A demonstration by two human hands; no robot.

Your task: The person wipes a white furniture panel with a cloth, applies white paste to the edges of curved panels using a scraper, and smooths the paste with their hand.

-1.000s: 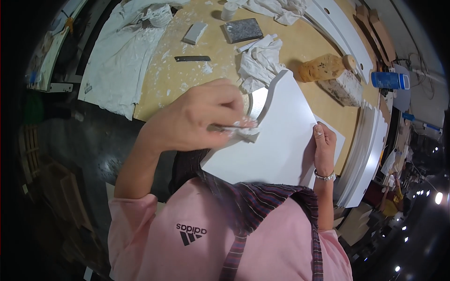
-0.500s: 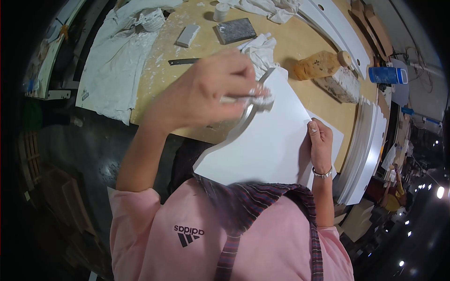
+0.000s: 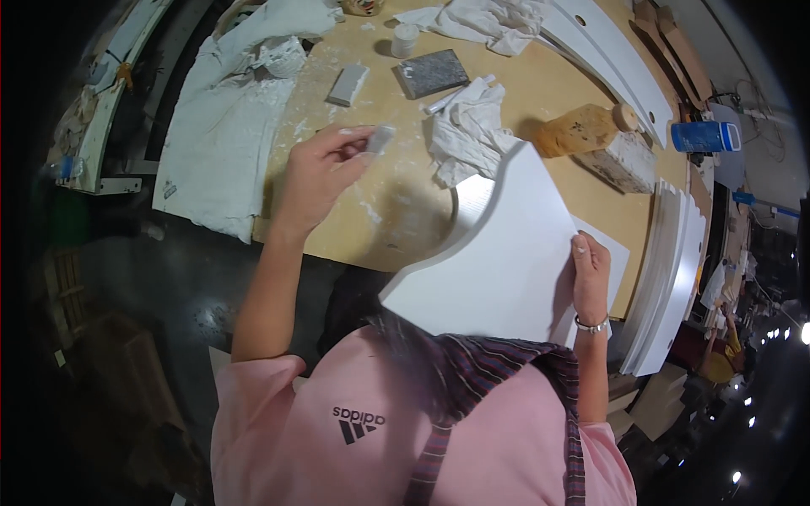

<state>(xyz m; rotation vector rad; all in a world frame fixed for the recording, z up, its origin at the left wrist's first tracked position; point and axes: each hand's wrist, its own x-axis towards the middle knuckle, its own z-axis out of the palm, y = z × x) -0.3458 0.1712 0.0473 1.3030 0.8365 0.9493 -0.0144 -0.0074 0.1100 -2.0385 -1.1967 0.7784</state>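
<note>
My left hand, fingers closed, holds a small pale grey flat piece above the table; its exact kind cannot be made out. My right hand grips the right edge of a white panel, thumb on top. The panel has a wavy left edge. It lies tilted between the table and my lap, its near edge against a striped apron. Beyond the panel's far tip is a crumpled white cloth.
On the wooden table are a dark grey block, a light block, a white tub and an orange bottle against a stained white block. White panels are stacked at right; white sheeting covers the left.
My left hand has moved left, off the panel's wavy edge, with the small piece still in it. My right hand keeps its hold on the panel. The whole view has shifted slightly.
</note>
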